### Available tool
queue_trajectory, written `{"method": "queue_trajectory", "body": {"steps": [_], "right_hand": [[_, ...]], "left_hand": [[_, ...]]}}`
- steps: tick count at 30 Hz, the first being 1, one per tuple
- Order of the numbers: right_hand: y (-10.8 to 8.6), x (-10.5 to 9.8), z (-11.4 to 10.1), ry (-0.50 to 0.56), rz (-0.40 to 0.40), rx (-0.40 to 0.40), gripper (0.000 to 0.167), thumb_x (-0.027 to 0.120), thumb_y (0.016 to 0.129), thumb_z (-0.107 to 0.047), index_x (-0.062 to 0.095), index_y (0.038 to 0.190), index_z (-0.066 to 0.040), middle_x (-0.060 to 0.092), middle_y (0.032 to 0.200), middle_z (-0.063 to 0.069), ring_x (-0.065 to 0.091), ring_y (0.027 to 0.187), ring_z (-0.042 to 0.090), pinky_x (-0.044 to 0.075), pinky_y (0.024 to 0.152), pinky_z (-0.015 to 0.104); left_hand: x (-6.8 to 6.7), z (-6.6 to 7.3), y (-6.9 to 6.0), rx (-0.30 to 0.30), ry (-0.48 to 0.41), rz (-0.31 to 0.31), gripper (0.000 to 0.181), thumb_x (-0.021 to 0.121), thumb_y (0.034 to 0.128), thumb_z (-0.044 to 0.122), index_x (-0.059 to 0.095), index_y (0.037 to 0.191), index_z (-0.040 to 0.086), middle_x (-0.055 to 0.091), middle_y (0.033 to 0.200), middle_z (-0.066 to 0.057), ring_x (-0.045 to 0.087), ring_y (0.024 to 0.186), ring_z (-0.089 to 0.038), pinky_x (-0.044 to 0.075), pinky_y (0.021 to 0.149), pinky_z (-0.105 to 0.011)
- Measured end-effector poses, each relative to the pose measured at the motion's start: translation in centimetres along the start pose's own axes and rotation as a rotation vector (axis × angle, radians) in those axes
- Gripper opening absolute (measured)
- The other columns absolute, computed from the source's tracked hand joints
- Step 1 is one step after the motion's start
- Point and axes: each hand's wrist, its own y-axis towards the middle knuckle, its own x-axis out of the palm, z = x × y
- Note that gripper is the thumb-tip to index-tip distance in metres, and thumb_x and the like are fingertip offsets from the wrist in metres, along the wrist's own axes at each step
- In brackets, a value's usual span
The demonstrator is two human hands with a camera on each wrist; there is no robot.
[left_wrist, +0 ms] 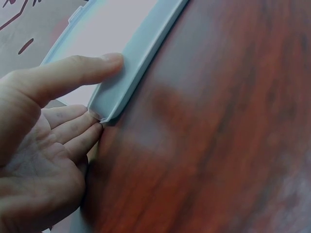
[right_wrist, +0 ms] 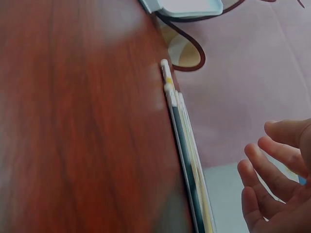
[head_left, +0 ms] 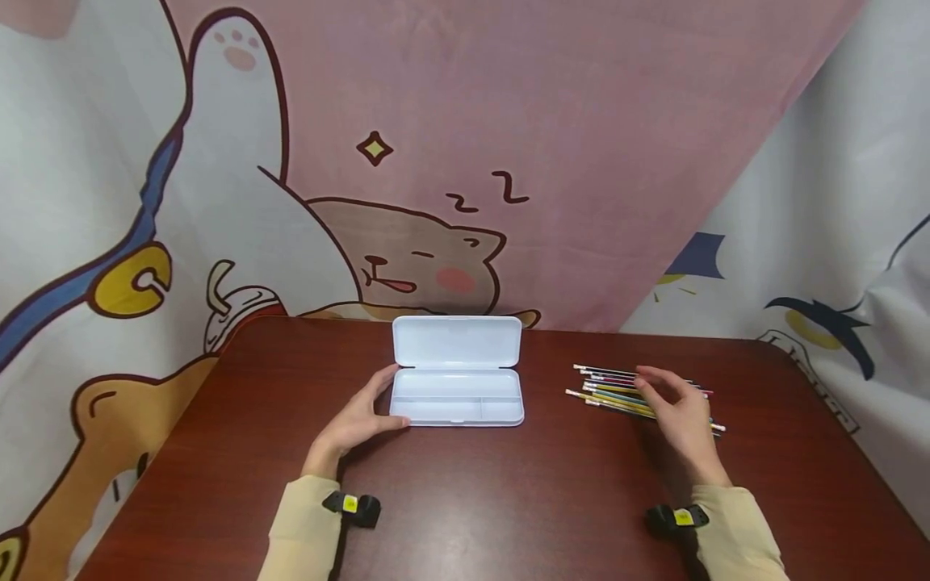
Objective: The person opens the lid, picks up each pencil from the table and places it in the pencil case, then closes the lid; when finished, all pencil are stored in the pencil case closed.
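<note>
A white pencil case [head_left: 457, 411] lies on the table with its lid [head_left: 458, 342] raised against the back. My left hand [head_left: 358, 415] holds its left end, thumb along the front wall and the other fingers at the side. In the left wrist view, the thumb [left_wrist: 92, 68] lies against the case's wall [left_wrist: 133, 63]. Several thin pencils [head_left: 606, 395] with white ends lie in a loose bundle at the right. My right hand [head_left: 683, 415] hovers over them, fingers loosely bent and apart; in the right wrist view nothing is between its fingers [right_wrist: 267, 179].
Compartments of different sizes divide the case's base. The brown table [head_left: 494, 500] ends at the back against a printed cloth [head_left: 581, 161], which also hangs at both sides. A black strap [head_left: 356, 507] is on the left wrist, another strap [head_left: 676, 518] on the right.
</note>
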Motion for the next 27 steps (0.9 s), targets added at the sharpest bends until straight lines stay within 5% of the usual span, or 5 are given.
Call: {"method": "queue_trajectory", "body": {"steps": [8, 15, 27], "right_hand": [[-0.9, -1.8, 1.4, 0.009, -0.006, 0.056, 0.034, 0.063, 0.095, -0.026, 0.066, 0.119, -0.002, 0.064, 0.112, 0.017, 0.049, 0.091, 0.002, 0.038, 0.07, 0.012], [-1.5, -3.1, 2.6, 0.025, -0.038, 0.146, 0.038, 0.064, 0.095, -0.03, 0.066, 0.119, -0.001, 0.062, 0.11, 0.002, 0.047, 0.093, 0.005, 0.036, 0.07, 0.013], [-2.4, -5.4, 5.1, -0.037, -0.083, 0.113, 0.034, 0.066, 0.093, -0.027, 0.067, 0.116, -0.001, 0.062, 0.1, -0.022, 0.046, 0.093, -0.012, 0.034, 0.071, 0.011]], "left_hand": [[0.0, -0.1, 0.0, 0.008, 0.002, -0.001, 0.095, 0.082, 0.0743, 0.009, 0.025, 0.151, 0.008, 0.024, 0.156, -0.018, 0.018, 0.143, -0.031, 0.014, 0.113, -0.053], [0.0, -0.1, 0.0, -0.002, 0.011, 0.001, 0.095, 0.082, 0.0747, 0.01, 0.025, 0.152, 0.009, 0.024, 0.156, -0.017, 0.018, 0.144, -0.031, 0.013, 0.113, -0.053], [-0.1, 0.0, 0.0, -0.042, 0.072, -0.023, 0.094, 0.078, 0.0793, 0.013, 0.021, 0.154, 0.012, 0.018, 0.158, -0.015, 0.014, 0.144, -0.032, 0.013, 0.112, -0.056]]}}
